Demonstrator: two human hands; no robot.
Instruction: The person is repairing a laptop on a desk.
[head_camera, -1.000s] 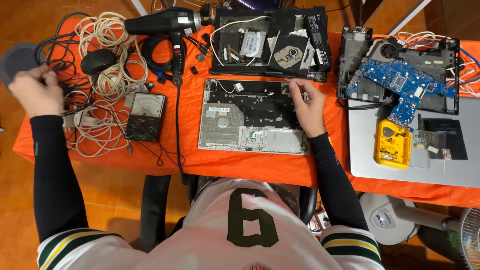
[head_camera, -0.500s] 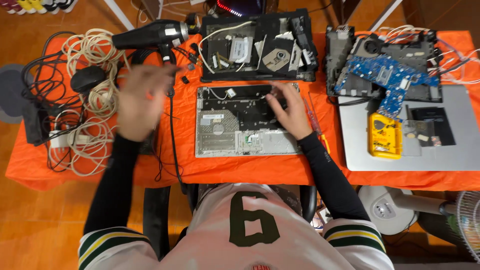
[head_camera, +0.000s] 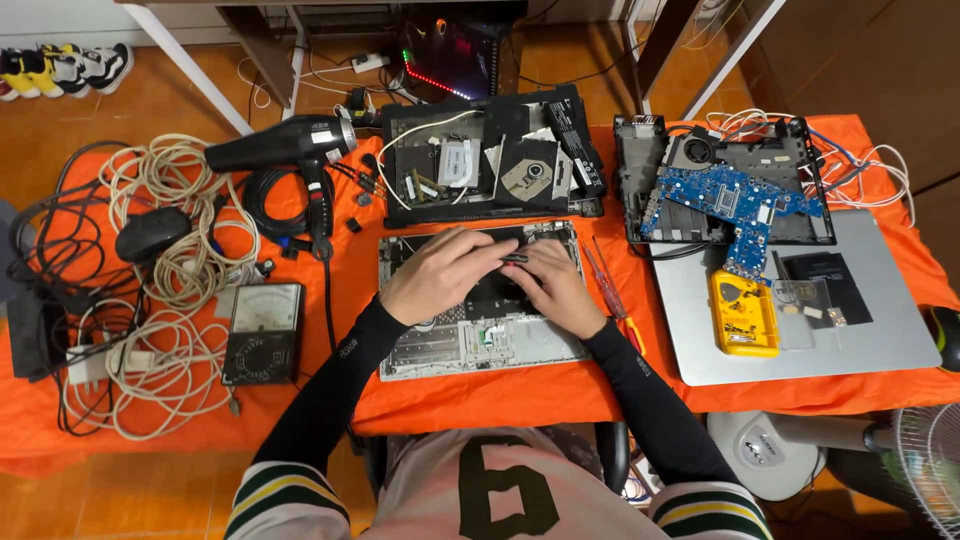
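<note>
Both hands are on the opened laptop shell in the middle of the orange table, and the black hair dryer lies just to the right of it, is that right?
Not quite. The hair dryer lies to the upper left of the laptop shell, not the right, as the head view shows. The rest holds: the left hand and right hand are both on the shell, mid-table.

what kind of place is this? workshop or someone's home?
Probably a home electronics-repair bench. An orange-covered table holds opened laptop chassis, a bare blue circuit board, and an analog multimeter. Shoes on the tiled floor hint at a home rather than a shop.
</note>
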